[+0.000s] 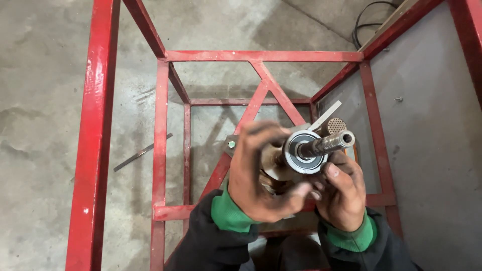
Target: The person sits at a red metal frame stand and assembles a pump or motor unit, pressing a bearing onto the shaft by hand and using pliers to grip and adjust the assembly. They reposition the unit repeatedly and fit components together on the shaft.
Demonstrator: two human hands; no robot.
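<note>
Floor (pixel 45 100) was bare grey concrete, stained and scuffed, with darker patches toward the top. A red-painted welded steel frame (pixel 160 150) stood on it, seen from above: square tube uprights, horizontal rails, diagonal braces (pixel 273 88) meeting near the middle, paint chipped and worn in spots. A flat grey panel (pixel 432 140) filled the frame's right side, with a small screw (pixel 399 99) lying on it. A thin metal strip (pixel 142 152) lay on the concrete left of the inner upright. A black cable (pixel 369 17) looped on the floor at top right. Light was even and dull, soft shadows under the rails.
</note>
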